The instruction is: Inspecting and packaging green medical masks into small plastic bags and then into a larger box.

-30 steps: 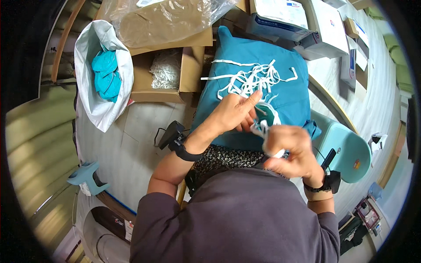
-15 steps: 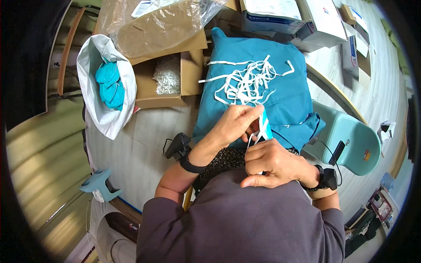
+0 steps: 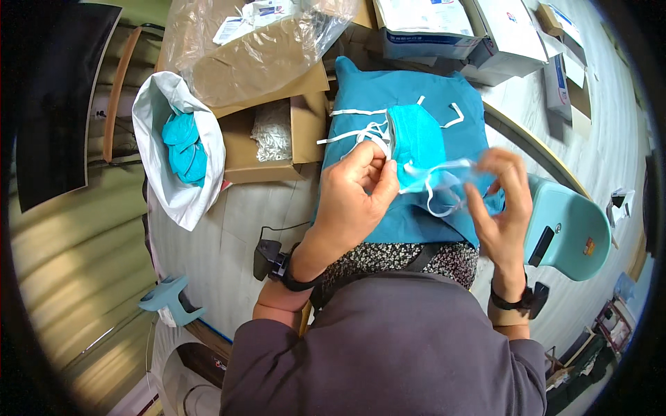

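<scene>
My left hand (image 3: 361,184) is closed, with thumb and fingers pinching the near left edge of a turquoise cup-shaped face mask (image 3: 420,135). The mask is held over a teal cushion (image 3: 361,83) on my lap. To its right is my right hand (image 3: 503,201), its fingertips smeared by motion, with thumb and fingers apart. A blurred white strap (image 3: 433,197) loops between the mask and these fingers; whether they touch it is not clear. Loose white straps (image 3: 361,133) lie on the cushion, partly behind the mask and my left hand.
A white sack (image 3: 149,149) holding turquoise masks (image 3: 184,149) stands at the left. Beside it, a cardboard box (image 3: 239,163) contains white straps (image 3: 272,135). Plastic-lined cardboard (image 3: 257,73) and white cartons (image 3: 510,38) stand farther off. A light-green stool (image 3: 579,236) is at the right.
My hands have moved apart, the right outward to the right. The mask, mostly hidden between them before, has come up and forward over the straps and now shows its broad face.
</scene>
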`<state>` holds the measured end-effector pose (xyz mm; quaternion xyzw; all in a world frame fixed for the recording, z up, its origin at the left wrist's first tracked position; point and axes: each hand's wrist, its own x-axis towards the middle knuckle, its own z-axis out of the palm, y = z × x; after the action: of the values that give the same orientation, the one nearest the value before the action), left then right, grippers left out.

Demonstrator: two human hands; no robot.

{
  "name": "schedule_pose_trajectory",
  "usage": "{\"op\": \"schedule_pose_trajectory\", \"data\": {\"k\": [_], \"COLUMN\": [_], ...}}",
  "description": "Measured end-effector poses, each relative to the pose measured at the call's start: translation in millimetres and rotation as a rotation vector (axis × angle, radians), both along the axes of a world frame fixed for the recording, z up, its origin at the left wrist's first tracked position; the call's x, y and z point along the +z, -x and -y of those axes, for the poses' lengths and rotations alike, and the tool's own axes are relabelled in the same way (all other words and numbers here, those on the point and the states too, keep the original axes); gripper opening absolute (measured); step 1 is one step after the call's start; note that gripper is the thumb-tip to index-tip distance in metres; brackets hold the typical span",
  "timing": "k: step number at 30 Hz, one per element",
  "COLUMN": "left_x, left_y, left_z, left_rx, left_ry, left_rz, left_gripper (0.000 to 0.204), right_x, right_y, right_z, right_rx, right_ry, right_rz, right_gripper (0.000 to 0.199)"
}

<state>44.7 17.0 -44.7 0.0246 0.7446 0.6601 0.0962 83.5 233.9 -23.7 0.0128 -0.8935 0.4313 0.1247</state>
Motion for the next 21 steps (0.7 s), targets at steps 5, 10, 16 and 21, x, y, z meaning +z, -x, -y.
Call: {"op": "schedule_pose_trajectory", "data": {"k": [5, 10, 16, 21], "left_x": [4.9, 8.3, -16.2, -32.0], "left_y": [-0.1, -2.3, -3.0, -11.1], "left_z": [-13.4, -20.8, -32.9, -29.6], "left_rx": [-0.073, -0.085, -0.061, -0.079], "left_ry": [0.167, 0.133, -0.304, -0.062], "left_rz": [-0.189, -0.122, 0.055, 0.044], "left_gripper": [0.004, 0.014, 0.033, 0.011], "right_x": [-6.9, -30.3, -29.3, -38.1], "right_y": [10.1, 18.0, 25.3, 27.5], "right_z": [19.1, 26.9, 25.0, 17.6], "right_rx": [0.143, 0.184, 0.172, 0.216], "right_ry": [0.123, 0.150, 0.157, 0.144], "right_rz": [-0.104, -0.180, -0.245, -0.210], "right_gripper": [0.039, 0.020, 0.015, 0.014]}}
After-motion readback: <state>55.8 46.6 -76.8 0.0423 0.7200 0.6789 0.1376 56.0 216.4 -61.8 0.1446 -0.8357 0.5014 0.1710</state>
